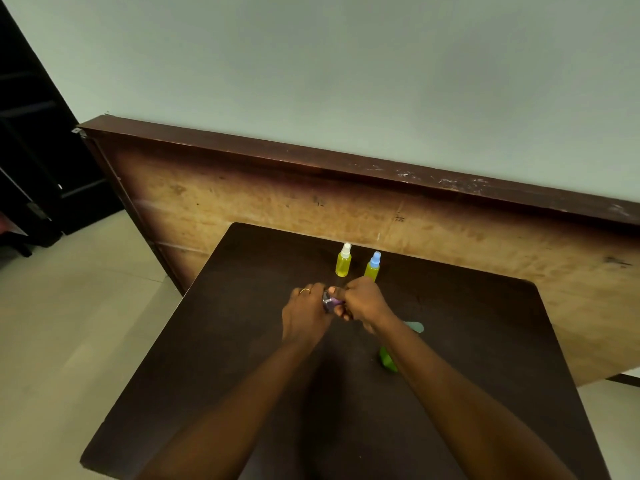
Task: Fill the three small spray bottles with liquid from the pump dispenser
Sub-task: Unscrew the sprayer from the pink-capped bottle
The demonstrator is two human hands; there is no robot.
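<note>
1. Holding a small purple bottle (331, 302) between them, the left hand (304, 315) and the right hand (365, 303) meet above the middle of the dark worktop (207, 358); both sets of fingers are closed around it.
2. Only a little of this bottle shows between the hands. It looks like shiny translucent plastic, and its long axis seems to lie nearly level, from left to right, but I cannot tell which end is the neck.
3. The left hand wears a thin metal ring (305, 290).
4. Two small spray bottles stand upright at the far part of the worktop, just beyond the hands, near each other but apart. The white-capped bottle (343, 260) is on the left and the blue-capped bottle (373, 266) is on the right. Both are round, clear plastic with yellow-green liquid inside, and their nozzles point up.
5. The pump dispenser (388, 361) is mostly hidden behind the right forearm; a green body and a pale head show.
6. The worktop is smooth dark brown with rounded corners. Behind it a worn wooden board (311, 202) with scratched edges leans on a pale wall (346, 64).
</note>
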